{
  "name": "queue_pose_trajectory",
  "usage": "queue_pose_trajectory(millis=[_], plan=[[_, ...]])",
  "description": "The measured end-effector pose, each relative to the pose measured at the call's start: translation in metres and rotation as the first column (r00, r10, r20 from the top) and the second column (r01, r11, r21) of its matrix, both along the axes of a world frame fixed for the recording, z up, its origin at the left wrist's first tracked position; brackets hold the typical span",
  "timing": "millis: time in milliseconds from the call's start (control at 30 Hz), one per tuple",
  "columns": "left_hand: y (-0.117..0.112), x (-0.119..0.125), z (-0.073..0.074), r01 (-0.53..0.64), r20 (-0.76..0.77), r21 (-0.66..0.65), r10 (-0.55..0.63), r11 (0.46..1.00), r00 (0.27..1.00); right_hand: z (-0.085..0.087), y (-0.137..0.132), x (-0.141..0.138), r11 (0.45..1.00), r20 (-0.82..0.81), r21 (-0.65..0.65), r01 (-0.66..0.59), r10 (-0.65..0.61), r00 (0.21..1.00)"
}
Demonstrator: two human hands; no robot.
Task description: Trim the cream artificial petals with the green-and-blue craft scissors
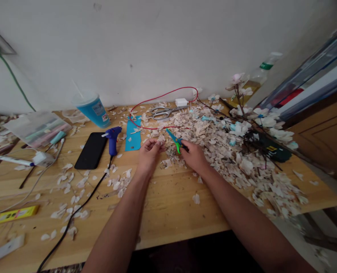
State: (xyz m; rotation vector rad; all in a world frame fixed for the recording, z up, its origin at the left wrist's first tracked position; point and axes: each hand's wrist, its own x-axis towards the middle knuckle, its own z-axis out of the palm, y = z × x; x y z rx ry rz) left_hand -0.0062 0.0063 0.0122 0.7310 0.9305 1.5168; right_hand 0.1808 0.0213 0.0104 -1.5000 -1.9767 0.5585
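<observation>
One pale petal [161, 140] sits pinched between left fingers [149, 144]; right fingers [186, 145] clasp blue-green scissors [174, 138].

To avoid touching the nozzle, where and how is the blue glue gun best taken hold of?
Take the glue gun by its blue handle, probably from the near side: the handle points toward you, while the pale nozzle faces left and the black cord leaves the handle's end.

Bare forearms [123, 214], dark clothing [208, 252]
</observation>
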Motion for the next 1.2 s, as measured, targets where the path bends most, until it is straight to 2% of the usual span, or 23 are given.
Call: queue_pose_trajectory(millis=[100, 233, 367, 667, 900, 1000, 1200], plan=[[-0.001, 0.003, 0.003, -0.006, 0.072, -0.033, 0.008, 0.999, 0.997, -0.002, 0.001, 0.000, 0.997, -0.014, 0.077, 0.028, -0.027, 1.000], [-0.001, 0.004, 0.005, -0.044, 0.106, -0.016, 0.045, 0.999, 0.993, -0.003, 0.001, 0.001, 0.967, 0.079, 0.220, -0.128, 0.113, 0.990], [0.001, 0.003, 0.003, -0.017, 0.094, 0.015, 0.016, 1.000, 0.995, 0.000, -0.001, 0.001, 0.958, 0.157, 0.198, -0.205, 0.176, 0.972], [0.004, -0.002, -0.016, 0.012, -0.207, 0.013, -0.009, 1.000, 0.978, 0.010, -0.006, -0.002, 0.972, 0.221, 0.086, -0.219, 0.196, 0.955], [0.001, -0.002, -0.001, -0.024, -0.397, 0.063, 0.048, 0.998, 0.917, 0.006, -0.005, 0.000, 0.973, 0.241, 0.082, -0.217, 0.192, 0.951], [0.002, -0.002, 0.000, -0.014, -0.375, 0.050, 0.032, 0.999, 0.927, 0.006, -0.004, 0.000, 0.975, 0.248, 0.074, -0.207, 0.183, 0.951], [0.006, -0.006, -0.009, -0.009, -0.181, 0.010, 0.011, 1.000, 0.983, 0.002, 0.000, 0.002, 0.988, 0.277, 0.056, -0.142, 0.121, 0.953]])
